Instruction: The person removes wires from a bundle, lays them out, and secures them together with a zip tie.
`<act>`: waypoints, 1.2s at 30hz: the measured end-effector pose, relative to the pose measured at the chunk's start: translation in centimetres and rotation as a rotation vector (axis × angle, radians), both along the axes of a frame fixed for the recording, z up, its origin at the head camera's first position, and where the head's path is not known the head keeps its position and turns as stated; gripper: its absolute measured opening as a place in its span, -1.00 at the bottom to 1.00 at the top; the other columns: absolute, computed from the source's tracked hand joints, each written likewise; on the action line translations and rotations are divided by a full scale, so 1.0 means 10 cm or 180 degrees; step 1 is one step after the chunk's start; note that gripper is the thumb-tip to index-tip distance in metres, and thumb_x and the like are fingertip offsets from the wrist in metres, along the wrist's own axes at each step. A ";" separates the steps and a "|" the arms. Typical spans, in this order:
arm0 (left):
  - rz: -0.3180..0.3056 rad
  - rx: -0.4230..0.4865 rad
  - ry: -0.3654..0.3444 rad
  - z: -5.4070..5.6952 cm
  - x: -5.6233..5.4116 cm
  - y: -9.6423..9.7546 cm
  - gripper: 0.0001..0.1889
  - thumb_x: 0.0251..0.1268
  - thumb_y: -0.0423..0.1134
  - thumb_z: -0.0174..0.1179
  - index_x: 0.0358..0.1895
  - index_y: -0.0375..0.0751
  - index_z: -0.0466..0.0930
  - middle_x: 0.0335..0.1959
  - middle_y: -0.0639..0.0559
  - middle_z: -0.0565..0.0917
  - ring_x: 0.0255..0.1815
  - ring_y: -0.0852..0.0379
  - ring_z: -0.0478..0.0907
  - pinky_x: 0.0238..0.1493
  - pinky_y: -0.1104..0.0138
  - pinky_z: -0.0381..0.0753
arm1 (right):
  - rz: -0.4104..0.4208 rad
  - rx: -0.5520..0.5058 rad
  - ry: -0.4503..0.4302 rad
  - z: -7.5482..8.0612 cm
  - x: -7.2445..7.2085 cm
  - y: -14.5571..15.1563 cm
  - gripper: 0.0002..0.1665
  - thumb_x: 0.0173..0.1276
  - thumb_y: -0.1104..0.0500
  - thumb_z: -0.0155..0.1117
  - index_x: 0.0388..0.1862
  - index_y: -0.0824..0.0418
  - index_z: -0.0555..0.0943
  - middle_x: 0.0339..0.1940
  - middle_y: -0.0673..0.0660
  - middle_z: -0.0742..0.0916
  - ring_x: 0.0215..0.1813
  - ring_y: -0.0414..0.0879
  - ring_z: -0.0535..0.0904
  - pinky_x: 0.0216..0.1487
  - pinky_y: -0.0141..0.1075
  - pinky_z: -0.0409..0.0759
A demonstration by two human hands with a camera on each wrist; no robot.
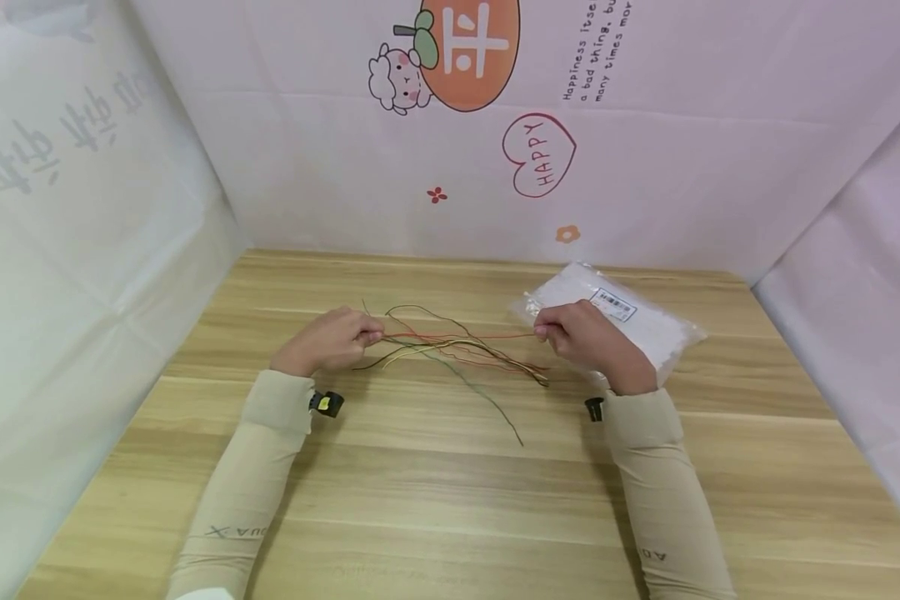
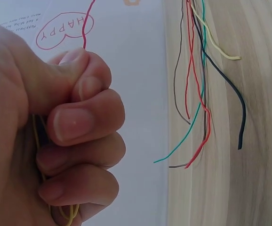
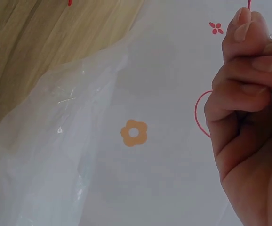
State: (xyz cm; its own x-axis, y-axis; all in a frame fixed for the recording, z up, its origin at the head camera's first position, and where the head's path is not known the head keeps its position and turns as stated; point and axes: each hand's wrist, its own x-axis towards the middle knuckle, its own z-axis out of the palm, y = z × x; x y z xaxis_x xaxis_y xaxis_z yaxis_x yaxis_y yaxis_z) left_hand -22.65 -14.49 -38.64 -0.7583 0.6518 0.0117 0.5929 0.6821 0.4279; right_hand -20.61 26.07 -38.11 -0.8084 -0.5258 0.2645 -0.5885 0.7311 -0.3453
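Note:
A thin red wire runs stretched between my two hands in the head view. My left hand pinches one end between thumb and forefinger; in the left wrist view the red wire comes up out of that pinch. Yellow strands show under the curled lower fingers of the same hand. On the right, my right hand pinches the other end of the red wire with thumb and forefinger. Several loose wires lie below on the table, among them a green wire, a yellow wire and a black wire.
A clear plastic bag with white contents and a barcode label lies behind and beside my right hand. The wooden table ends at a printed white cloth at the back, with more white cloth at both sides.

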 end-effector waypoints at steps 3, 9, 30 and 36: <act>-0.0017 -0.0021 0.0043 0.00 0.00 0.00 -0.63 0.31 -0.55 -0.17 -0.55 0.02 0.14 -0.60 0.17 0.12 -0.56 0.24 0.10 -0.37 0.35 0.17 | 0.0022 -0.0004 0.0026 0.00 0.01 0.00 -0.69 0.46 0.41 0.22 -0.49 0.14 0.65 -0.62 -0.10 0.50 -0.50 -0.22 0.36 -0.28 -0.29 0.43; 0.0098 -0.0114 -0.0023 0.01 -0.01 -0.01 -0.62 0.53 -0.41 -0.08 -0.55 0.00 0.25 -0.59 0.15 0.21 -0.54 0.22 0.17 -0.35 0.32 0.26 | -0.0081 0.0046 0.0025 -0.02 0.01 0.02 -0.69 0.41 0.45 0.18 -0.47 0.15 0.68 -0.61 -0.09 0.55 -0.51 -0.23 0.34 -0.28 -0.29 0.45; 0.0167 0.0015 -0.0261 -0.04 0.03 0.19 -0.65 0.44 -0.31 -0.03 -0.60 0.00 0.28 -0.69 0.18 0.23 -0.65 0.25 0.13 -0.45 0.36 0.23 | 0.0216 0.0161 -0.0418 -0.17 -0.03 -0.30 -0.79 0.49 0.31 0.34 -0.40 0.21 0.71 -0.58 -0.08 0.60 -0.52 -0.25 0.40 -0.34 -0.32 0.47; 0.0069 0.0063 -0.0248 -0.07 0.09 0.31 -0.61 0.32 -0.33 0.02 -0.68 0.05 0.19 -0.71 0.21 0.15 -0.65 0.28 0.08 -0.45 0.37 0.21 | 0.0122 0.0225 -0.0398 -0.18 -0.01 -0.32 -0.83 0.51 0.25 0.35 -0.34 0.17 0.74 -0.53 -0.08 0.65 -0.48 -0.25 0.45 -0.32 -0.30 0.50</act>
State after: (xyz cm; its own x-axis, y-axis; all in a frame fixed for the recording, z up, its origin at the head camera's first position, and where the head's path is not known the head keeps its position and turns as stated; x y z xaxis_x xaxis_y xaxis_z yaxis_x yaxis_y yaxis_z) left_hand -21.77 -11.42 -39.31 -0.7713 0.6355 -0.0352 0.5426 0.6854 0.4856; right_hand -20.71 22.89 -39.91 -0.8118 -0.5706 0.1241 -0.5719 0.7340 -0.3662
